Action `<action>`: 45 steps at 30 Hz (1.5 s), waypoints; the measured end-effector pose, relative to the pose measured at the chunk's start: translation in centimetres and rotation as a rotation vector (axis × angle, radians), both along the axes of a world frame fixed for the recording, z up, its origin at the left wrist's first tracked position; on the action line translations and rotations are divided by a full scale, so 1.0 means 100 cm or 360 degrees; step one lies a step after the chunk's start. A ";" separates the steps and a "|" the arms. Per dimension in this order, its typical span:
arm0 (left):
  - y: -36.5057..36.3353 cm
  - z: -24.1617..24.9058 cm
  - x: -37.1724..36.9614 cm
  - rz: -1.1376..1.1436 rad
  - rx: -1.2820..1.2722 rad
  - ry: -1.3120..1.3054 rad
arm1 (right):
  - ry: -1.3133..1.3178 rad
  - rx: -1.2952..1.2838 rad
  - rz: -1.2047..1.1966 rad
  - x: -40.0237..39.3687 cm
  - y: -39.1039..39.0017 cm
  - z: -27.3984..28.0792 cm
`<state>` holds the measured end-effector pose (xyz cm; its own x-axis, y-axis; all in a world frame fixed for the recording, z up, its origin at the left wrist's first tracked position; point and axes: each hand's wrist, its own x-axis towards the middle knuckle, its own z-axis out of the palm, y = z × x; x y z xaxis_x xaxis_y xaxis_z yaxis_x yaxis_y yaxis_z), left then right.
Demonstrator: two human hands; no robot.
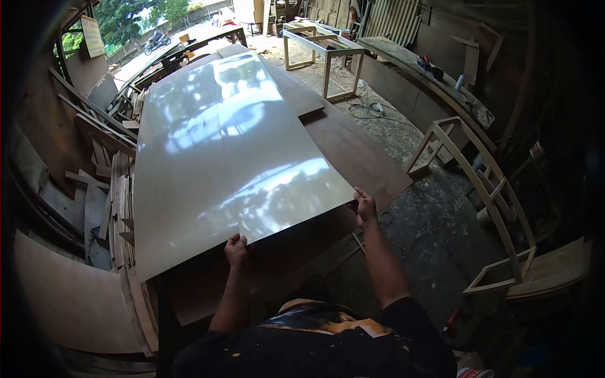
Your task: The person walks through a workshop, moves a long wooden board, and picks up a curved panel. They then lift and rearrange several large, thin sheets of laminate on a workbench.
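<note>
A large, glossy, pale sheet of plywood (189,189) stretches away from me, its surface catching bright reflections. Its near edge is raised above the darker boards beneath. My left hand (236,250) grips that edge near its middle, fingers closed with the thumb on top. At the near right corner, my right hand (365,206) is closed on the same sheet. The fingers under the sheet are hidden. Below it and to the right lies a brown board (353,148), and a small flat wood piece (311,114) sticks out beside the sheet's right edge.
Wooden offcuts (94,183) and stacked strips line the left side. A wooden frame (328,60) stands at the back, another frame (491,189) at the right. Tools lie on a long bench (403,57). A cable (378,110) trails over the littered floor.
</note>
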<state>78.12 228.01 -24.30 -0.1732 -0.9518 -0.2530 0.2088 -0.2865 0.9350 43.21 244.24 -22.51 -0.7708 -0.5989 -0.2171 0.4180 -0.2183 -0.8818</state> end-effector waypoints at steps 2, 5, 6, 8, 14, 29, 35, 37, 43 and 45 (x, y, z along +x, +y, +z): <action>-0.014 0.002 -0.042 0.0025 0.0043 0.0084 | 0.0035 0.0020 0.0009 -0.027 0.001 0.008; -0.059 -0.010 -0.119 0.0130 -0.0075 -0.0057 | 0.0051 0.0151 0.0063 -0.069 0.020 0.007; -0.075 -0.010 -0.142 0.0110 -0.0101 -0.0045 | 0.0002 0.0212 0.0061 -0.079 0.037 -0.002; -0.109 -0.013 -0.190 0.0189 -0.0040 0.0014 | -0.0073 0.0218 -0.0020 -0.100 0.079 -0.026; -0.207 0.012 -0.315 0.0222 0.0042 -0.0151 | -0.0477 0.0384 -0.0608 -0.133 0.228 -0.113; -0.040 -0.083 -0.538 0.0241 0.0255 -0.0116 | -0.0960 0.0968 -0.0766 -0.337 0.499 -0.246; 0.012 -0.064 -0.624 -0.0063 0.0169 -0.0360 | -0.0604 0.0810 -0.0708 -0.501 0.492 -0.199; 0.021 -0.054 -0.640 -0.0150 0.0233 -0.0441 | -0.0399 0.0776 -0.0632 -0.543 0.479 -0.182; 0.016 -0.073 -0.689 -0.0201 0.0190 -0.0606 | -0.0414 0.0449 -0.0360 -0.583 0.401 -0.130; 0.002 -0.098 -0.708 -0.0176 0.0191 -0.0649 | -0.0468 0.0464 -0.0104 -0.584 0.377 -0.128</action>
<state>7.29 228.22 -34.14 -0.1355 -0.8929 -0.4293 -0.2083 -0.3980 0.8934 -15.19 281.96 -35.27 -0.6850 -0.4318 -0.5868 0.6548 -0.0118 -0.7557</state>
